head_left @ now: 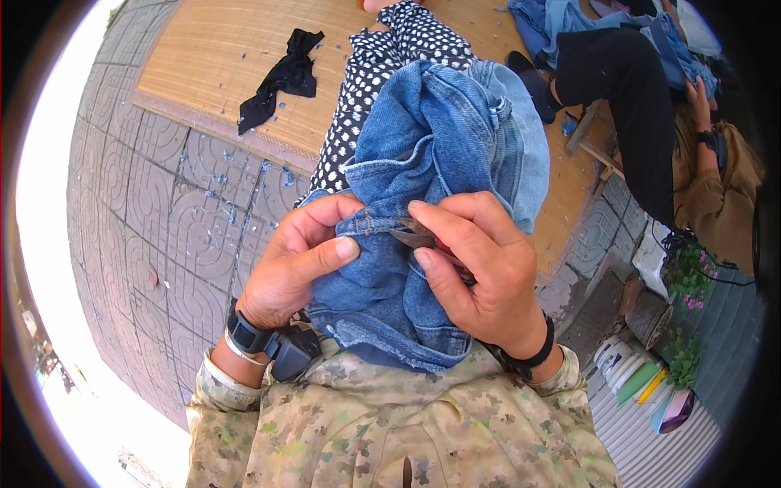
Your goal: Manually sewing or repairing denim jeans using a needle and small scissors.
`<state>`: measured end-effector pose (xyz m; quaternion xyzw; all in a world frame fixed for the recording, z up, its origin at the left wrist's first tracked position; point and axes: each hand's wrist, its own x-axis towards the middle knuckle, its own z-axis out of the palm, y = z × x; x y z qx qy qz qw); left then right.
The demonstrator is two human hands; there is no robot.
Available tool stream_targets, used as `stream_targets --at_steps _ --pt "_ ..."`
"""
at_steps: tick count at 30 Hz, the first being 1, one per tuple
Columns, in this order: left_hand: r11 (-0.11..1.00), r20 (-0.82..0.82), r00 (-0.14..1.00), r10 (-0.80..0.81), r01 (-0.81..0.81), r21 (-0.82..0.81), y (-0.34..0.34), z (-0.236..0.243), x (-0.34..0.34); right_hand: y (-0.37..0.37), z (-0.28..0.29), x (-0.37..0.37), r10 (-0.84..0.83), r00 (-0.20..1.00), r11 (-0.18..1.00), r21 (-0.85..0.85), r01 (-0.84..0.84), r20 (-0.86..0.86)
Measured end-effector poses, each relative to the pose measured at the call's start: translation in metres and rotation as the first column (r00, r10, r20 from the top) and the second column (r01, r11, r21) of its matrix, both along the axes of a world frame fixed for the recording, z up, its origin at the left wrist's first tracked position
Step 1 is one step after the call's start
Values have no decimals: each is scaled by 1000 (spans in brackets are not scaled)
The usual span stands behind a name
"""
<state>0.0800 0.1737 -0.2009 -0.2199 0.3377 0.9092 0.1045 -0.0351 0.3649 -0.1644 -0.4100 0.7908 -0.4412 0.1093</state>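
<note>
The blue denim garment (439,163), held at chest height, is soft, thick and limp. Left hand (293,260) fingers pinch its seam; right hand (480,268) fingers pinch small thread snips (416,236) there. Grip beside the stiff seam.

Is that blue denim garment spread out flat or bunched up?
Bunched up: the denim garment is gathered in folds, its seam pinched by the left hand and right hand.
</note>
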Motion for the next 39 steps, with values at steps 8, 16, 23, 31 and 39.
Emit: stream_targets --at_steps 8,16,23,31,39 --pt "1000 0 1000 -6 6 -4 0 -1 0 -3 -1 4 -49 999 999 14 49 -19" --pt "1000 -22 1000 -5 5 1 0 -4 2 1 1 2 -13 1000 1000 -6 14 18" --pt "1000 -3 1000 4 -4 -22 1 -4 2 0 5 3 -19 1000 999 42 18 12" --pt "1000 3 1000 13 -13 -16 1 -4 3 -5 6 6 -47 999 997 60 47 7" --pt "1000 -26 1000 -1 1 -17 0 -5 2 -4 -8 9 -70 997 997 -34 68 -42"
